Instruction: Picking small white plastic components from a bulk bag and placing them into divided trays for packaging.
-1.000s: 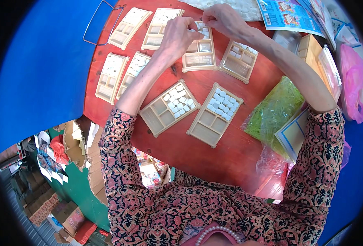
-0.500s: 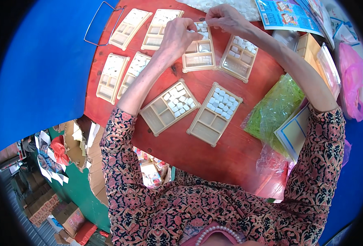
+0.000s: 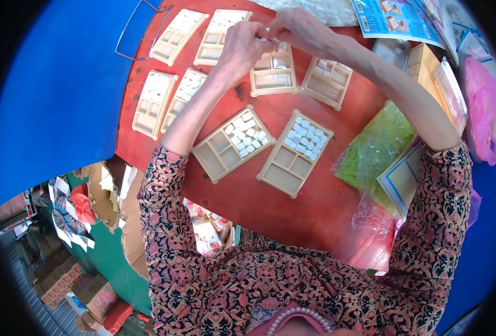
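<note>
My left hand (image 3: 244,46) is over a cream compartment tray (image 3: 273,72) at the far middle of the table, its fingers bent into a pinch. Close against it, my right hand (image 3: 301,31) also pinches above the tray's far end. Whatever lies between the fingertips is too small and covered to make out. Small white blocks (image 3: 282,47) show in the tray just under my hands. To the right stands a similar tray (image 3: 322,89), partly covered by my right forearm. Two nearer trays, one on the left (image 3: 210,166) and one on the right (image 3: 283,175), hold rows of white blocks in their largest compartment.
Several more filled trays (image 3: 146,120) stand at the left of the red table (image 3: 248,207). A bag of white pieces (image 3: 337,12) lies at the far edge. Printed sheets (image 3: 396,22), a green plastic bag (image 3: 374,140) and a pink bag (image 3: 482,112) crowd the right side.
My right hand has come left and a little nearer, so its fingertips now meet those of my left hand over the tray. My left hand has barely moved.
</note>
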Motion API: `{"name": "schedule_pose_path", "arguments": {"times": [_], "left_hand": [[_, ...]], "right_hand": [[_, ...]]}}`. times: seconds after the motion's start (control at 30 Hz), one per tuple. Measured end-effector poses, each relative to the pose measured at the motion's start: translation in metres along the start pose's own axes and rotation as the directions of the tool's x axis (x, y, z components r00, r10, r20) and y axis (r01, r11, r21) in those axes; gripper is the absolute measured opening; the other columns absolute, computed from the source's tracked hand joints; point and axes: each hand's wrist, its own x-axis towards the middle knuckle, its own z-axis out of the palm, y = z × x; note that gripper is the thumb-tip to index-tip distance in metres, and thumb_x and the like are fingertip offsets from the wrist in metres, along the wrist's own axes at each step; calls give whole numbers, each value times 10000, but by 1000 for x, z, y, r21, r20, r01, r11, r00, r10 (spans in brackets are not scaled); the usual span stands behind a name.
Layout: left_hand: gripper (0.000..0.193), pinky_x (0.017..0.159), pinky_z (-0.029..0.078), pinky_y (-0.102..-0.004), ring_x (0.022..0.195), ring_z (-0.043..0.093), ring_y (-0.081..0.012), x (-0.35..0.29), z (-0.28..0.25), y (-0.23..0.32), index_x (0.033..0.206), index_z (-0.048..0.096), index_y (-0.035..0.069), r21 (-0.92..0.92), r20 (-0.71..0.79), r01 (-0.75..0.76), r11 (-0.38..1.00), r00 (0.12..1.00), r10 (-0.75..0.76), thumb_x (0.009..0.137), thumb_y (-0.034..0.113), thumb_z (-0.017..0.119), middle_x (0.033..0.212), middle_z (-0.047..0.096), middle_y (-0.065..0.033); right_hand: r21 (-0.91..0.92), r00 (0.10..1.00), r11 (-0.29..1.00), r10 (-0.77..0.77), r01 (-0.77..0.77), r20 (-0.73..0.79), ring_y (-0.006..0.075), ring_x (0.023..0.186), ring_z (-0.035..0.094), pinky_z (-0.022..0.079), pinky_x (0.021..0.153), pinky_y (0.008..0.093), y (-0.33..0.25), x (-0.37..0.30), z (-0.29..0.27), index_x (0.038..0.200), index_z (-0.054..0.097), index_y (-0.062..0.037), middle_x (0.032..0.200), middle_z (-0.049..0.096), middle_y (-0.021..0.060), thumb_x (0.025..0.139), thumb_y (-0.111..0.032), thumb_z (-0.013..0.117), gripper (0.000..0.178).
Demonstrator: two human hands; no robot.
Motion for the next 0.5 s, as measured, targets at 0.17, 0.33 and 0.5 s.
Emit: {"name": "schedule_pose_path", "arguments": {"times": [0.17,0.33,0.5], "left_hand": [[121,486,391,-216,550,511,-48,4,2,-14,801,663,-6,-129,-16,-1,992,1000,-1,783,112,683,609,578,-11],[117,509,418,-240,572,546,-70,10,5,-9,820,670,-8,-70,-116,-116,991,987,108,795,106,659,635,609,-40],[155,598,455,-326,607,587,-201,14,4,-2,819,666,-6,264,-32,-239,934,966,256,744,129,685,647,603,-120]], "right_hand": [[133,985,977,172,-166,-35,250,594,624,481,558,346,5,8,-10,772,668,1,697,642,183,706,-22,573,118],[206,965,976,-19,75,-263,262,622,638,487,581,349,5,1,-16,764,675,-9,682,640,179,692,-16,582,118],[50,979,994,105,-98,-176,296,610,624,476,565,374,6,-2,-4,750,673,-19,690,636,186,692,-33,590,102]]}}
